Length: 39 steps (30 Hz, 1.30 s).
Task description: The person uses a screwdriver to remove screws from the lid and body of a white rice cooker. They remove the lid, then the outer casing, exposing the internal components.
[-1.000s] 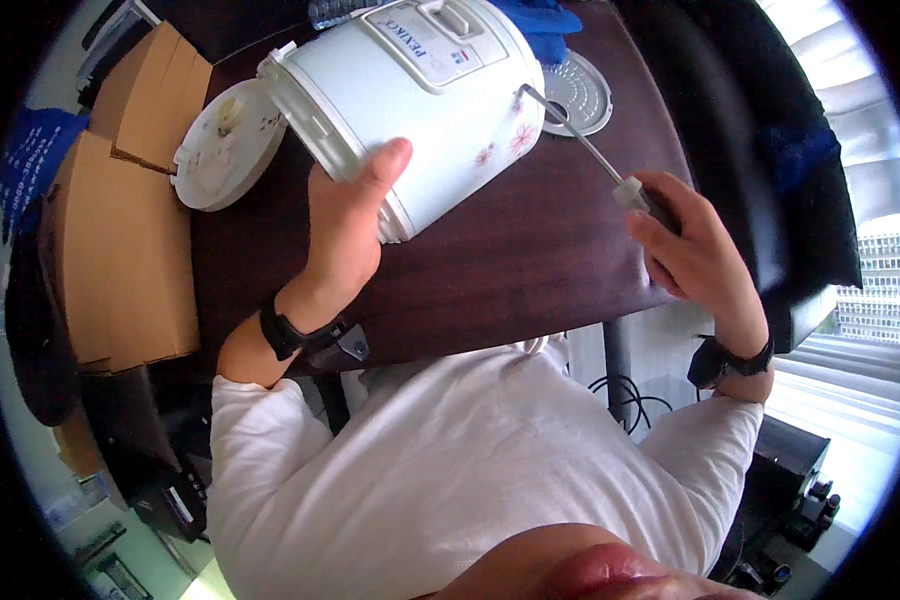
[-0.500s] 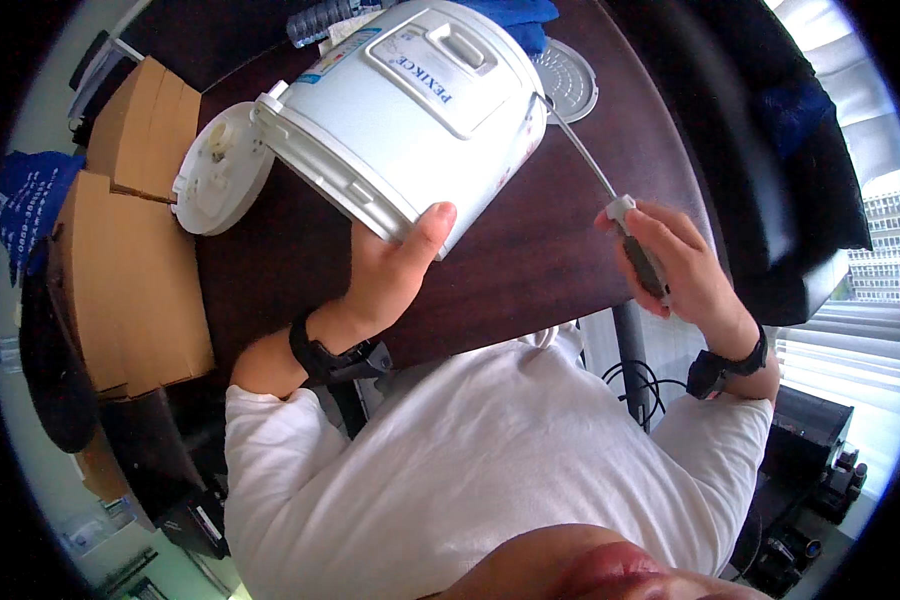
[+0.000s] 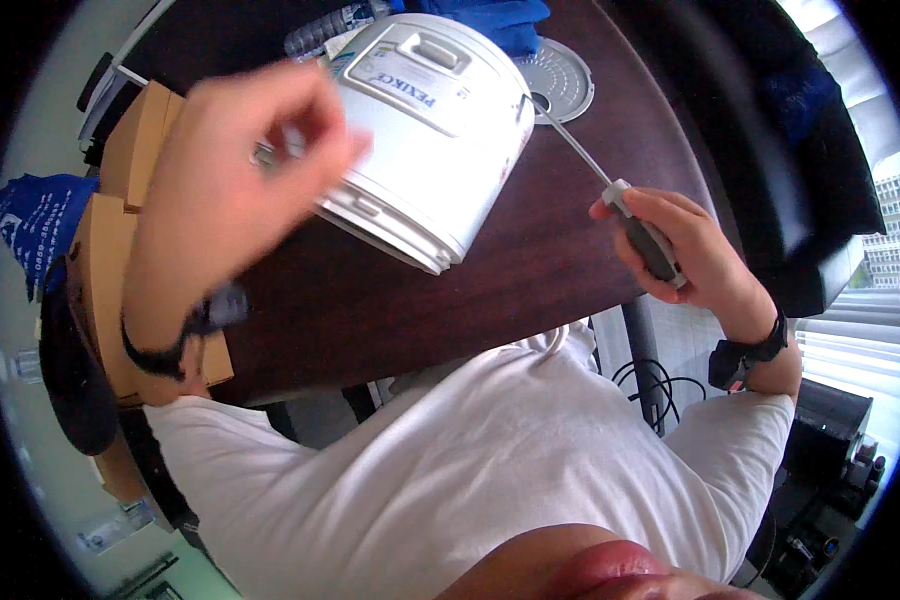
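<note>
Both hands are well apart: the left hand (image 3: pixel 235 165), at ten o'clock and blurred, hangs with curled fingers over the left end of the work, while the right hand (image 3: pixel 685 240), at half past two, is closed on the grey handle of a screwdriver (image 3: pixel 618 190). Something small and pale shows between the left fingers; whether they grip it, or touch anything, I cannot tell.

At nine o'clock stands a cardboard box (image 3: pixel 105 265), partly behind the left forearm. Ahead spreads the dark table (image 3: pixel 320 310), and on it, at twelve o'clock, lies a white cylindrical appliance (image 3: pixel 430 150), tipped on its side with its stepped rim toward seven o'clock. The screwdriver's shaft runs toward eleven and ends at the appliance's opposite edge; whether the tip sits in a screw is too small to make out.

As for progress, the work looks partway: the appliance is already laid over and the tool already at its edge, yet the outer shell appears whole, so the loosening there seems unfinished.

Farther off, at one o'clock, a perforated disc (image 3: pixel 562 82) lies separate from the appliance. Beyond are a blue cloth (image 3: pixel 500 22) at twelve and a clear bottle (image 3: pixel 320 38) at eleven.
</note>
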Available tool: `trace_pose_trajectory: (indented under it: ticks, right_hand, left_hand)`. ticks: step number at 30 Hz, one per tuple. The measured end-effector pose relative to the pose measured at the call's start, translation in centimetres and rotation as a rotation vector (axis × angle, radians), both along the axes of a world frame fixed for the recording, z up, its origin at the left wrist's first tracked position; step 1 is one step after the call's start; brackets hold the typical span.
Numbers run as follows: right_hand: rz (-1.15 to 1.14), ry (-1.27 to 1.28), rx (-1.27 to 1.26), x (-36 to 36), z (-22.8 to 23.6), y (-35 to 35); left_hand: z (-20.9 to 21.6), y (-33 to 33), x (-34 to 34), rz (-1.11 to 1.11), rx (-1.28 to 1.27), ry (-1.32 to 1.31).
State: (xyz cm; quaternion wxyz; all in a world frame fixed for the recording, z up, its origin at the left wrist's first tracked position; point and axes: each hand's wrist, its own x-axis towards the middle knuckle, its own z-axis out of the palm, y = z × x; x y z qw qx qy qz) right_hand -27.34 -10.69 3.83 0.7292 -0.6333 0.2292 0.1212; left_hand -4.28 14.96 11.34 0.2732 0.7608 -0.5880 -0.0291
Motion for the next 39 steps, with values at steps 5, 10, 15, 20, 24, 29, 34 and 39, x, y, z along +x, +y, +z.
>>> trace_pose_trajectory:
  ticks: [5, 10, 15, 20, 24, 29, 34, 39]
  right_hand:
    - [-0.005, 0.052, 0.075, 0.9, 0.1, 0.5]
    - [0.019, 0.012, 0.082, 1.4, -0.2, 0.2]
    - [-0.015, 0.008, 0.082, 1.2, -1.3, 0.0]
    - [0.006, -0.076, 0.149, -0.5, -2.0, -0.3]
    - [0.004, -0.04, 0.158, -2.3, -2.3, 0.3]
    - [-0.057, -0.08, 0.283, -2.5, -3.2, 0.7]
    - [-0.096, -0.071, 0.465, -2.3, -4.2, 1.0]
    - [-0.09, -0.07, 0.445, -2.9, -6.5, 0.5]
  left_hand:
    - [-2.3, -6.4, 6.4, 0.205, 0.238, -0.277]
    - [-5.6, -7.1, 8.0, 0.234, 0.313, -0.11]
    - [-5.2, -7.4, 5.7, 0.233, 0.247, -0.154]
    - [-5.5, -8.3, 2.2, 0.233, 0.264, -0.358]
    - [-5.7, -8.4, 0.8, 0.236, 0.277, -0.426]
    - [-5.2, -8.0, 0.8, 0.178, 0.243, -0.487]
    - [-5.3, -7.7, -0.1, 0.218, 0.257, -0.439]
    - [-5.7, -8.0, -0.2, 0.092, 0.208, -0.489]
